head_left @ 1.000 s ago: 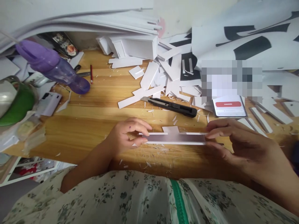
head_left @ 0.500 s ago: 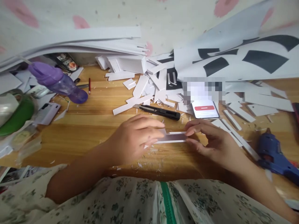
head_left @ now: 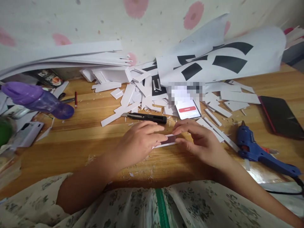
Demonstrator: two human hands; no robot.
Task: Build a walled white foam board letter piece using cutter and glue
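A small narrow piece of white board (head_left: 168, 140) with a shaded, dark-looking middle and white long edges lies low over the table between my hands. My left hand (head_left: 139, 141) covers its left end, the fingers bent over it and the thumb mostly hidden below. At the other end, the thumb and forefinger of my right hand (head_left: 199, 139) close on the piece from its near and far sides. Just beyond my fingers rests a black utility knife (head_left: 147, 118), its blade pointing left.
White board offcuts (head_left: 128, 95) litter the back of the wooden table (head_left: 95, 136). A lit phone (head_left: 188, 110) lies among them. To the right are a blue glue gun (head_left: 251, 145) and a dark tablet-like device (head_left: 282, 117). A purple bottle (head_left: 42, 99) lies at left.
The view has swung to the right, so most things appear further left and the dark device shows fully. My left fingers reach further over the board piece, and both hands sit closer together.
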